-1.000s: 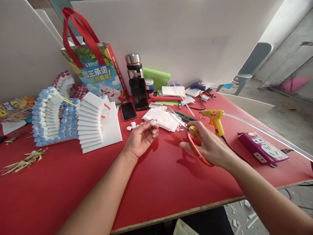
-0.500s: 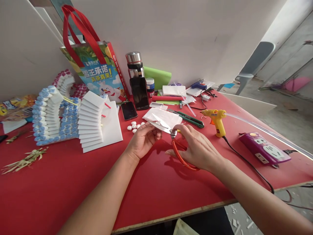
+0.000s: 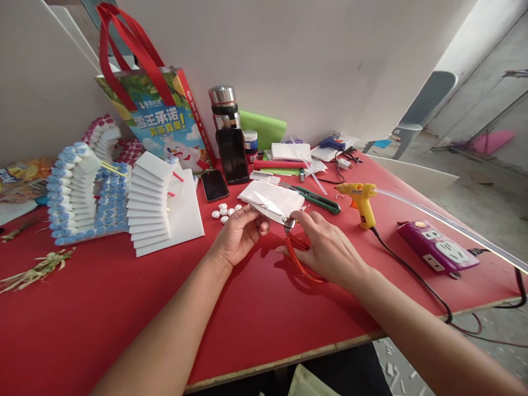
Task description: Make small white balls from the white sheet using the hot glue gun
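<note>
Since a second ago, the orange-handled scissors [image 3: 286, 221] have swung leftward, away from the right side of the white paper [image 3: 291, 199], so their parted blades now overlap its near edge in this view. Gripping the handles, the right hand [image 3: 332, 247] sits at the paper's near right, its fingers curled around the loops. Just on the paper's near left is the left hand [image 3: 241, 234], thumb and forefinger drawn together at the blades; whether they pinch anything I cannot tell, as the tips are partly hidden. Small white rolls [image 3: 224, 210] lie just left of the paper, with a flat phone [image 3: 215, 186] beyond them. To its right rests a green cutter [image 3: 319, 200], and farther right stands a yellow glue gun [image 3: 363, 206]. Fanned white strips [image 3: 149, 206] are well left of the paper.
</note>
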`<move>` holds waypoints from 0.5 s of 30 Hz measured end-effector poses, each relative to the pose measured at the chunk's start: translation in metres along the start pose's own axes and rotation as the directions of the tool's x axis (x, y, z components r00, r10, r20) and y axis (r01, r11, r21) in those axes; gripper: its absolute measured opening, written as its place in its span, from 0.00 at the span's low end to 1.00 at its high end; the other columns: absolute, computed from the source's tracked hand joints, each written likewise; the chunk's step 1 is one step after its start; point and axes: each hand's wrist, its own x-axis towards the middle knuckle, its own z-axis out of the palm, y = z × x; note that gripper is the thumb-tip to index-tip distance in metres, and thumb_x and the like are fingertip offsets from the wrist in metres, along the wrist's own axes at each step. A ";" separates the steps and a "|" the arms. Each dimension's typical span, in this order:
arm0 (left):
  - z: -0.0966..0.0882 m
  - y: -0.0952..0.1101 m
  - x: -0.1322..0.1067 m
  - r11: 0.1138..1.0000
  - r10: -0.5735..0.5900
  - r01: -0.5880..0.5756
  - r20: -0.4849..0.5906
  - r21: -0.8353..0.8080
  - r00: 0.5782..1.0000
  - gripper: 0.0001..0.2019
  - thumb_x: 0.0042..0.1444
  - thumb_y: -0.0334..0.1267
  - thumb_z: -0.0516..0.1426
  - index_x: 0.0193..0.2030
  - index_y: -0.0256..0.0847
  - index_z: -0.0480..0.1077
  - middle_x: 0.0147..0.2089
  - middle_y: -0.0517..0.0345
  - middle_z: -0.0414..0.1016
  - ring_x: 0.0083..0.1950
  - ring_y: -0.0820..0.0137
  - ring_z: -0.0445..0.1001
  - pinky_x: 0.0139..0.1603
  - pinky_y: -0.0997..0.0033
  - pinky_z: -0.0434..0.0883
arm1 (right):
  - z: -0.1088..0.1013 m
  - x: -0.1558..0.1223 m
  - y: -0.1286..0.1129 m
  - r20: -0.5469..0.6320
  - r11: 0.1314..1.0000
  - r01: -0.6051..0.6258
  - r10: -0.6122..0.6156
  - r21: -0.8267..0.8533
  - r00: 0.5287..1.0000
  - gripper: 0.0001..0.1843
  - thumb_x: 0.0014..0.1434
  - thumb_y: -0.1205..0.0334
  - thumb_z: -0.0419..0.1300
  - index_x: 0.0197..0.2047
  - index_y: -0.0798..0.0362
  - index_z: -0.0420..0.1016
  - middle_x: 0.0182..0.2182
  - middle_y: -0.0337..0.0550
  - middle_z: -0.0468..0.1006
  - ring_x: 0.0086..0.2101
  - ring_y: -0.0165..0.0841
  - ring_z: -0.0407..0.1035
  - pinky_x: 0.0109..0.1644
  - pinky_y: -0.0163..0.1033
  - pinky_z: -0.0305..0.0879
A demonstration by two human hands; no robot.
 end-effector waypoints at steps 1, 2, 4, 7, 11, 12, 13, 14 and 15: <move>0.001 0.000 0.000 1.000 -0.001 0.001 0.002 -0.002 1.000 0.02 0.57 0.30 0.63 0.35 0.33 0.77 0.30 0.57 0.73 0.28 0.76 0.70 0.28 0.78 0.69 | 0.001 -0.001 0.001 -0.007 1.000 0.005 -0.005 0.018 1.000 0.27 0.63 0.42 0.59 0.56 0.53 0.68 0.35 0.46 0.71 0.29 0.37 0.66 0.31 0.38 0.55; 0.001 0.001 -0.001 1.000 -0.002 0.002 0.004 -0.004 1.000 0.02 0.57 0.31 0.63 0.35 0.33 0.77 0.30 0.57 0.73 0.28 0.76 0.70 0.28 0.78 0.69 | 0.002 -0.001 0.001 -0.015 0.999 0.013 -0.013 0.038 1.000 0.26 0.64 0.43 0.59 0.56 0.53 0.68 0.35 0.47 0.72 0.29 0.37 0.67 0.32 0.38 0.56; 0.002 0.001 -0.001 1.000 -0.005 0.005 0.010 -0.006 1.000 0.02 0.57 0.31 0.63 0.36 0.34 0.77 0.30 0.57 0.73 0.28 0.76 0.70 0.28 0.78 0.68 | 0.003 -0.003 0.002 -0.030 0.997 0.029 -0.027 0.073 0.999 0.24 0.64 0.46 0.60 0.56 0.53 0.68 0.35 0.47 0.73 0.30 0.38 0.69 0.33 0.38 0.58; 0.001 0.000 -0.001 1.000 -0.011 0.011 0.026 -0.003 1.000 0.02 0.58 0.30 0.62 0.36 0.34 0.77 0.30 0.56 0.73 0.28 0.76 0.69 0.28 0.78 0.68 | 0.002 -0.005 0.003 -0.027 0.993 0.029 -0.026 0.118 0.999 0.23 0.65 0.48 0.60 0.56 0.53 0.68 0.37 0.48 0.75 0.33 0.40 0.71 0.34 0.38 0.59; 0.002 -0.001 -0.001 0.999 -0.034 0.034 0.039 -0.006 0.999 0.04 0.60 0.32 0.61 0.35 0.33 0.77 0.31 0.53 0.74 0.28 0.76 0.69 0.28 0.78 0.68 | 0.000 -0.008 0.003 0.009 0.979 -0.014 0.013 0.201 1.000 0.20 0.66 0.50 0.58 0.56 0.51 0.68 0.37 0.46 0.76 0.32 0.37 0.70 0.35 0.38 0.60; 0.003 -0.001 -0.001 0.999 -0.042 0.043 0.042 -0.010 0.998 0.05 0.60 0.32 0.61 0.35 0.32 0.77 0.32 0.53 0.75 0.28 0.76 0.69 0.28 0.78 0.69 | -0.001 -0.009 0.004 0.016 0.973 -0.042 0.039 0.229 0.999 0.20 0.66 0.49 0.58 0.55 0.50 0.68 0.35 0.44 0.76 0.30 0.36 0.69 0.34 0.37 0.60; 0.003 0.000 -0.001 0.999 -0.049 0.050 0.047 -0.016 0.998 0.05 0.60 0.33 0.61 0.35 0.32 0.77 0.32 0.52 0.75 0.28 0.77 0.69 0.28 0.79 0.69 | -0.003 -0.009 0.005 0.021 0.963 -0.084 0.081 0.256 0.996 0.20 0.65 0.47 0.58 0.55 0.49 0.68 0.33 0.41 0.75 0.28 0.35 0.68 0.33 0.36 0.59; 0.004 0.000 -0.001 0.998 -0.054 0.055 0.052 -0.022 0.997 0.05 0.60 0.33 0.62 0.35 0.32 0.77 0.33 0.52 0.75 0.28 0.77 0.70 0.29 0.79 0.69 | -0.005 -0.008 0.007 0.025 0.950 -0.140 0.139 0.278 0.990 0.21 0.65 0.44 0.58 0.54 0.48 0.68 0.29 0.38 0.74 0.26 0.34 0.67 0.31 0.36 0.58; 0.004 0.001 0.000 0.998 -0.056 0.058 0.057 -0.031 0.997 0.05 0.60 0.33 0.62 0.36 0.32 0.77 0.34 0.53 0.74 0.29 0.77 0.70 0.29 0.78 0.69 | -0.009 -0.007 0.010 0.031 0.935 -0.208 0.207 0.286 0.978 0.22 0.64 0.41 0.58 0.53 0.47 0.68 0.26 0.36 0.72 0.25 0.34 0.66 0.30 0.35 0.57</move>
